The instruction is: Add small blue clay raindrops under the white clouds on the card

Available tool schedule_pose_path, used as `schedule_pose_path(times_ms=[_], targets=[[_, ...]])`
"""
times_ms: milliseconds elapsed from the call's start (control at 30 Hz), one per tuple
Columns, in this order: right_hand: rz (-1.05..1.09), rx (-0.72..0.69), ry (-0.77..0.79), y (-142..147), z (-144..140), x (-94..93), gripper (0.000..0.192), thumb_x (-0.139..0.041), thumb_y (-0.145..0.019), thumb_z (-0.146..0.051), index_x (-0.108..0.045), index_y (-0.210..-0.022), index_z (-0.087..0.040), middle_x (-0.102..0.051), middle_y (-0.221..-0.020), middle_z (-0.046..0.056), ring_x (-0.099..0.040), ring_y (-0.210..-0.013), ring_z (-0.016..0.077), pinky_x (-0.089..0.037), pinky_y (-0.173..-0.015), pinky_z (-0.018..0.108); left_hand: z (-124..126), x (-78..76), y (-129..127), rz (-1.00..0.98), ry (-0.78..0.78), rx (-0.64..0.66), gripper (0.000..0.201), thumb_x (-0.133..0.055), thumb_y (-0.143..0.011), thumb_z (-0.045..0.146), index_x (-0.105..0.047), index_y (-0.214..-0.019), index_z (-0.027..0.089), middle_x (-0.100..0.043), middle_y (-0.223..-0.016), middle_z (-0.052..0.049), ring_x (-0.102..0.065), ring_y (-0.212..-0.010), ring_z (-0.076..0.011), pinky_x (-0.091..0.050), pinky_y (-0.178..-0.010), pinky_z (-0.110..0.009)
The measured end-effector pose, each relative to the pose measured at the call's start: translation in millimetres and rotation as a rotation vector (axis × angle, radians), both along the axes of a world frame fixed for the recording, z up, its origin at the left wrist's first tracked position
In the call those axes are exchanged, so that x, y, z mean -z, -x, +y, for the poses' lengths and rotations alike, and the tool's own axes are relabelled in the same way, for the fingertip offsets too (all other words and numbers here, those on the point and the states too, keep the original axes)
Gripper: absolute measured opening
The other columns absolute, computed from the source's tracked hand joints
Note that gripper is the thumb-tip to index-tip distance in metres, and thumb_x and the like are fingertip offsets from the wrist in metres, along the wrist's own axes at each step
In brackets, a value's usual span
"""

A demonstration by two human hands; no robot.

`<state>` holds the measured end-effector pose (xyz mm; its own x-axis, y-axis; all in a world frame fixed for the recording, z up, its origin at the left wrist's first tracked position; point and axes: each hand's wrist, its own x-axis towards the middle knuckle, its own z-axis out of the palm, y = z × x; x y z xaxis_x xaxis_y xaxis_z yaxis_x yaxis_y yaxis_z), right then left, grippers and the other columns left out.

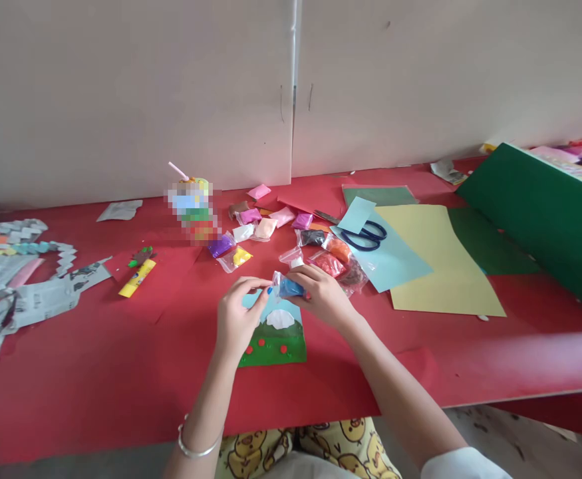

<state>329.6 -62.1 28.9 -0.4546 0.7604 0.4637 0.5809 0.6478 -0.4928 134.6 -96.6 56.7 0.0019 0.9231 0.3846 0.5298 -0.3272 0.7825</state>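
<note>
My left hand [237, 316] and my right hand [323, 295] both hold a small clear packet of blue clay [287, 287] just above the red table [121, 359]. Under my hands lies a small paper card [275, 340] with a green lower band, a light blue top, a white clay mound and red dots. Beyond my hands, several small packets of coloured clay are scattered: yellow [241, 257], purple [219, 245], red [327, 263], orange [339, 249], black [312, 237], pink [249, 215] and white [243, 232].
Blue-handled scissors [366, 235] lie on light blue paper [395, 263], next to a yellow sheet [433, 266] and green sheets [535, 213] at right. A yellow glue stick [137, 278] and crumpled newspaper [16, 293] lie at left. A blurred colourful object [191, 206] stands near the wall.
</note>
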Motion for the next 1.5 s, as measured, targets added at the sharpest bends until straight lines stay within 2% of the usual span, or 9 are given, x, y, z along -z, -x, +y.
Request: schedule_pose_path(times_ms=[167, 367, 600, 733, 1033, 1200, 1267, 1333, 1500], targets=[[-0.023, -0.020, 0.005, 6, -5, -0.2, 0.024, -0.062, -0.089, -0.031, -0.065, -0.110, -0.020, -0.068, -0.106, 0.010, -0.063, -0.096, 0.0229, -0.055, -0.081, 0.036, 1, 6.2, -10, 0.183, -0.087, -0.058, 0.012, -0.059, -0.085, 0.025, -0.071, -0.087, 0.022, -0.066, -0.087, -0.004, -0.063, -0.083, -0.0167, -0.053, -0.077, -0.029], [-0.027, -0.035, -0.006, 7, -3, -0.4, 0.024, -0.063, -0.088, -0.029, -0.066, -0.110, -0.020, -0.068, -0.104, 0.010, -0.063, -0.095, 0.0224, -0.056, -0.079, 0.035, 3, 13.3, -5, 0.103, -0.023, -0.033, 0.016, -0.062, -0.084, 0.032, -0.072, -0.085, 0.020, -0.063, -0.085, -0.004, -0.064, -0.078, -0.0159, -0.054, -0.070, -0.027], [-0.057, -0.054, -0.037, 8, -4, 1.8, 0.022, -0.062, -0.088, -0.027, -0.066, -0.108, -0.019, -0.068, -0.103, 0.010, -0.063, -0.095, 0.0222, -0.057, -0.080, 0.036, 2, 12.8, -10, 0.203, -0.054, -0.049, 0.005, -0.060, -0.080, 0.022, -0.064, -0.079, 0.020, -0.062, -0.082, -0.001, -0.058, -0.071, -0.0131, -0.051, -0.072, -0.027], [-0.036, -0.060, -0.003, 10, -4, 2.5, 0.023, -0.063, -0.088, -0.028, -0.065, -0.109, -0.020, -0.068, -0.104, 0.010, -0.063, -0.096, 0.0215, -0.056, -0.079, 0.034, 2, 12.5, -2, 0.082, -0.010, -0.030, 0.007, -0.056, -0.082, 0.022, -0.063, -0.081, 0.019, -0.061, -0.086, -0.002, -0.060, -0.077, -0.0130, -0.053, -0.072, -0.025], [-0.029, 0.035, 0.082, 8, 0, 6.9, 0.025, -0.062, -0.088, -0.032, -0.064, -0.111, -0.023, -0.067, -0.107, 0.009, -0.062, -0.096, 0.0226, -0.055, -0.079, 0.036, 2, 12.3, 18, -0.284, 0.089, -0.169, 0.024, -0.069, -0.078, 0.039, -0.070, -0.089, 0.018, -0.070, -0.089, -0.006, -0.066, -0.079, -0.0150, -0.057, -0.069, -0.025], [-0.056, 0.278, 0.202, 9, -1, 10.7, 0.040, -0.059, -0.080, -0.016, -0.061, -0.120, -0.023, -0.062, -0.116, 0.011, -0.053, -0.112, 0.0318, -0.043, -0.096, 0.052, -7, 12.5, 11, -0.364, 0.154, -0.196, 0.025, -0.072, -0.077, 0.039, -0.071, -0.089, 0.018, -0.073, -0.089, -0.007, -0.069, -0.080, -0.0167, -0.059, -0.073, -0.028], [0.038, 0.394, 0.216, 11, -3, 7.5, 0.046, -0.058, -0.079, -0.020, -0.059, -0.125, -0.026, -0.059, -0.126, 0.010, -0.043, -0.124, 0.0357, -0.031, -0.104, 0.061, -9, 10.5, 4, -0.377, 0.139, -0.196, 0.023, -0.071, -0.078, 0.038, -0.070, -0.088, 0.018, -0.073, -0.088, -0.006, -0.069, -0.081, -0.0167, -0.059, -0.075, -0.029], [0.260, 0.388, 0.254, 15, -7, 0.7, 0.043, -0.050, -0.086, -0.030, -0.054, -0.130, -0.029, -0.053, -0.135, 0.008, -0.039, -0.132, 0.0324, -0.027, -0.109, 0.058, -11, 7.4, -8, -0.348, 0.098, -0.170, 0.019, -0.068, -0.081, 0.036, -0.070, -0.088, 0.019, -0.072, -0.089, -0.006, -0.069, -0.082, -0.0165, -0.058, -0.076, -0.029], [0.857, -0.002, 0.676, 26, -11, -13.0, 0.070, 0.008, -0.096, -0.046, -0.032, -0.146, -0.018, -0.051, -0.142, 0.013, -0.050, -0.130, 0.0219, -0.048, -0.098, 0.042, -14, 6.5, -54, 0.015, -0.123, -0.001, 0.014, -0.056, -0.090, 0.022, -0.070, -0.092, 0.023, -0.071, -0.089, -0.004, -0.066, -0.085, -0.0167, -0.056, -0.080, -0.032]])
